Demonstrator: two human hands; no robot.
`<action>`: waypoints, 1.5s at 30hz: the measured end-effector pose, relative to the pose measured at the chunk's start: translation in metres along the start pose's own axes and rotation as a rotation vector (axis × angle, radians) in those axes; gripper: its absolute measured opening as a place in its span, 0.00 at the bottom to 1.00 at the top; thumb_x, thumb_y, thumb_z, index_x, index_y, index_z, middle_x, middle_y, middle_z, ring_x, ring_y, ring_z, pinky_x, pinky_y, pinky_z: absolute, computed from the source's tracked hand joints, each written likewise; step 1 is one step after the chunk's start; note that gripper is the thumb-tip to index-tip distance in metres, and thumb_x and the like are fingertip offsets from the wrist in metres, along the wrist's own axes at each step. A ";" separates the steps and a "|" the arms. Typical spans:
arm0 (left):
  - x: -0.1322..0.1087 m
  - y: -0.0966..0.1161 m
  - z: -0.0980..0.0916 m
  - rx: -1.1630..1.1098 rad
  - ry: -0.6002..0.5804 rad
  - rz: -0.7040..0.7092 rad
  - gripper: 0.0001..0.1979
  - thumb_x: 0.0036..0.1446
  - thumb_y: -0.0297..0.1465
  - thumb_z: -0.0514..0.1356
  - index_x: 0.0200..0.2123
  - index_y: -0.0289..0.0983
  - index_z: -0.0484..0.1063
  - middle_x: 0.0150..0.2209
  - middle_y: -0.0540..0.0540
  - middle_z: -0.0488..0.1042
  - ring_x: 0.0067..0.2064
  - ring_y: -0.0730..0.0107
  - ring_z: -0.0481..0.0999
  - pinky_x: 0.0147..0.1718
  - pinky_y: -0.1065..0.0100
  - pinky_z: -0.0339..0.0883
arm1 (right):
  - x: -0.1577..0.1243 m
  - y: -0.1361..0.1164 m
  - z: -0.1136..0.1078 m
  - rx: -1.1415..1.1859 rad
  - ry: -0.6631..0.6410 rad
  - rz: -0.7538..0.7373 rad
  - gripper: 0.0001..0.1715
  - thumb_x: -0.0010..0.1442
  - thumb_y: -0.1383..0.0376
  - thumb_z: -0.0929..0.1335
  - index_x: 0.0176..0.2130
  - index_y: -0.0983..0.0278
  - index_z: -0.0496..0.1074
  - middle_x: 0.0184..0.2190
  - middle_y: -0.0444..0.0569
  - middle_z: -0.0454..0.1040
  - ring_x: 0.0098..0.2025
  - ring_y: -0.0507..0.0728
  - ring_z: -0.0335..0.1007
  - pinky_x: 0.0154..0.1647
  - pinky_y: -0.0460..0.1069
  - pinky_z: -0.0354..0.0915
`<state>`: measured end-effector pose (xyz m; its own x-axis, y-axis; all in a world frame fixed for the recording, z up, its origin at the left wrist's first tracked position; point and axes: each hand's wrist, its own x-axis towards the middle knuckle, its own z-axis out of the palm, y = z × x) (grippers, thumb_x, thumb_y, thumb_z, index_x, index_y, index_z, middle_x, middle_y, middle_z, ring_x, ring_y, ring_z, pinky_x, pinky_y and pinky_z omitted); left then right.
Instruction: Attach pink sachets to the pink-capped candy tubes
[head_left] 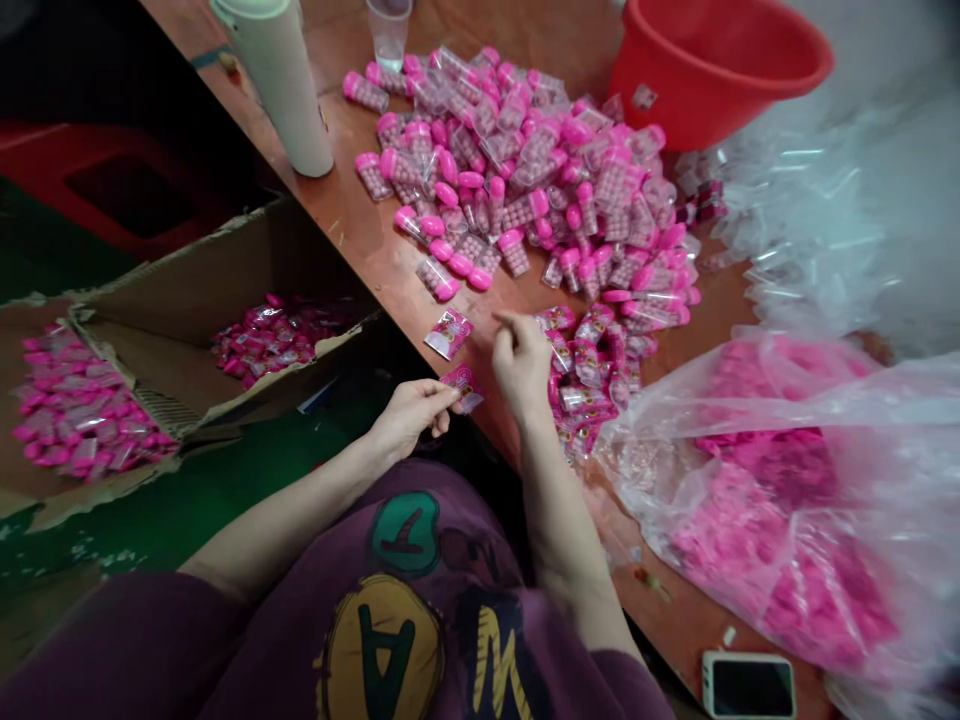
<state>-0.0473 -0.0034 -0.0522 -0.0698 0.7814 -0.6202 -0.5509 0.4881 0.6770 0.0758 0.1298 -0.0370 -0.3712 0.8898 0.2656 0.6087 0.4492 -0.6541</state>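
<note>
Between the thumb and fingers of my left hand [414, 412] is a small pink printed packet [465, 388], at the table's near edge. A second printed packet [448, 333] lies flat on the table just beyond it. My right hand [521, 362] is curled above the table, to the right of both packets; whatever its fingers hold, if anything, is hidden. Beside that hand lies a heap of pink printed packets [589, 365]. Farther back spreads a large pile of small clear bottles [517, 150] with pink caps, filled with pink beads or candies.
Cardboard boxes [172, 270] at left contain pink-capped bottles and pink packets. A pale flask [281, 90] and a plastic cup [388, 35] stand at the back. On the right are a red tub [720, 75], a clear bag of pink pieces [787, 480] and a phone [748, 687].
</note>
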 end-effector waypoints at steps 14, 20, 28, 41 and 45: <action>0.009 -0.026 0.001 0.238 0.071 -0.075 0.27 0.52 0.53 0.70 0.22 0.35 0.70 0.18 0.47 0.73 0.14 0.78 0.64 0.13 0.74 0.51 | 0.031 -0.006 0.008 -0.725 -0.418 -0.181 0.24 0.72 0.72 0.54 0.58 0.73 0.70 0.60 0.68 0.71 0.61 0.72 0.63 0.56 0.64 0.60; 0.007 -0.022 0.001 0.190 0.010 -0.115 0.19 0.52 0.41 0.72 0.24 0.30 0.76 0.19 0.43 0.76 0.14 0.80 0.64 0.14 0.75 0.52 | 0.014 -0.003 0.003 -0.712 -0.424 -0.115 0.22 0.71 0.71 0.56 0.57 0.71 0.69 0.51 0.65 0.76 0.56 0.69 0.66 0.57 0.62 0.57; -0.009 0.018 0.014 0.107 -0.030 0.146 0.19 0.53 0.42 0.71 0.23 0.34 0.75 0.16 0.48 0.71 0.16 0.78 0.65 0.16 0.74 0.53 | -0.024 -0.008 -0.025 0.272 -0.060 0.334 0.11 0.59 0.65 0.68 0.44 0.61 0.66 0.34 0.42 0.70 0.33 0.54 0.66 0.38 0.49 0.65; 0.008 0.013 0.040 0.080 -0.155 0.152 0.23 0.50 0.48 0.73 0.26 0.34 0.74 0.19 0.47 0.73 0.15 0.80 0.64 0.15 0.75 0.49 | -0.079 -0.013 -0.029 1.037 -0.040 0.619 0.24 0.53 0.55 0.79 0.36 0.60 0.66 0.24 0.36 0.64 0.24 0.49 0.57 0.27 0.46 0.55; 0.012 0.011 0.035 0.127 -0.118 0.174 0.23 0.50 0.47 0.73 0.23 0.34 0.72 0.14 0.48 0.70 0.15 0.80 0.61 0.16 0.75 0.50 | -0.076 -0.001 -0.022 0.579 0.051 0.526 0.16 0.62 0.53 0.70 0.43 0.60 0.65 0.27 0.38 0.66 0.26 0.52 0.62 0.30 0.48 0.62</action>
<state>-0.0254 0.0248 -0.0381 -0.0528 0.8943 -0.4444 -0.4297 0.3813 0.8185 0.1182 0.0637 -0.0407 -0.0940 0.9829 -0.1585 0.2277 -0.1337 -0.9645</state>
